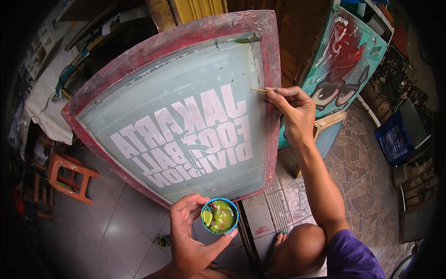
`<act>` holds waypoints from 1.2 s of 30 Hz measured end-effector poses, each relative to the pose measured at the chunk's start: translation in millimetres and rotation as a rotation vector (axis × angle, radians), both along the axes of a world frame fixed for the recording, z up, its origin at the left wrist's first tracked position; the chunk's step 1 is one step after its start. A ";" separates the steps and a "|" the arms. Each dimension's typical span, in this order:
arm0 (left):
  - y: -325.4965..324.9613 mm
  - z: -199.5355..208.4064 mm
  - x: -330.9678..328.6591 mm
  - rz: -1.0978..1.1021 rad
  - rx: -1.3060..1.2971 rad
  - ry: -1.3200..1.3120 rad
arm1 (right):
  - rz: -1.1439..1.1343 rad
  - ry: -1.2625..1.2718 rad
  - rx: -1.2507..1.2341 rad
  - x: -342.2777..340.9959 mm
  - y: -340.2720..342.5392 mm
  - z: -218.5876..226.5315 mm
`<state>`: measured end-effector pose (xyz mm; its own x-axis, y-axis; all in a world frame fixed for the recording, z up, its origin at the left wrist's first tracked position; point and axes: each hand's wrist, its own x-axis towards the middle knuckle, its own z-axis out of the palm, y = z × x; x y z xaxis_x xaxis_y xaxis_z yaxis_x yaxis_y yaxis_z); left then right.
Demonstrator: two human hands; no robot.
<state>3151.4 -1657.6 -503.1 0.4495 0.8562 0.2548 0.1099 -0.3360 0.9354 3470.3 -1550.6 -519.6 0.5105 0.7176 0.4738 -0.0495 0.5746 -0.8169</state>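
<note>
A screen-printing frame (271,60) with a worn red border stands tilted in front of me. Its grey-green mesh (186,88) carries pale mirrored lettering, with small dark green specks near the upper right. Between the fingertips of my right hand (297,109) is a thin wooden stick (259,89), its tip at the mesh's right side. My left hand (188,237) grips a small blue-rimmed cup (203,222) below the frame's lower edge. Inside the cup is glossy yellow-green liquid (224,215). From this view I cannot tell whether the stick touches the mesh.
An orange plastic stool (69,174) stands on the tiled floor at left. At right, a painted turquoise panel (346,56) leans beside the frame, and a blue bag (395,139) lies farther right. A small can (163,241) sits on the floor near my left hand.
</note>
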 end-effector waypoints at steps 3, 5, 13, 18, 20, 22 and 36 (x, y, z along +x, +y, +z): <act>-0.3 0.9 -0.5 0.003 -0.002 0.000 | -0.020 -0.011 0.004 -0.1 -1.0 -0.2; -0.4 0.7 -0.8 0.006 -0.008 0.001 | -0.021 -0.013 0.011 0.0 -1.7 3.1; 0.3 -0.9 -2.0 0.011 -0.012 0.000 | 0.009 0.002 0.045 1.0 1.8 4.1; 1.0 -1.3 -1.3 0.007 -0.013 0.002 | 0.008 -0.021 0.040 0.6 2.7 4.8; 0.9 -0.5 -0.9 0.005 -0.011 0.001 | 0.006 -0.022 0.043 0.5 2.3 4.9; 1.2 -1.4 -1.4 0.000 -0.016 0.000 | 0.005 -0.024 0.044 0.4 2.3 4.9; -0.9 0.8 -1.6 0.002 -0.008 0.005 | 0.032 -0.017 0.041 2.0 2.3 4.5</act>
<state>3149.8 -1658.6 -502.2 0.4493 0.8588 0.2461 0.1148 -0.3287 0.9374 3472.3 -1548.3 -515.0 0.4794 0.7132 0.5114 -0.0550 0.6060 -0.7936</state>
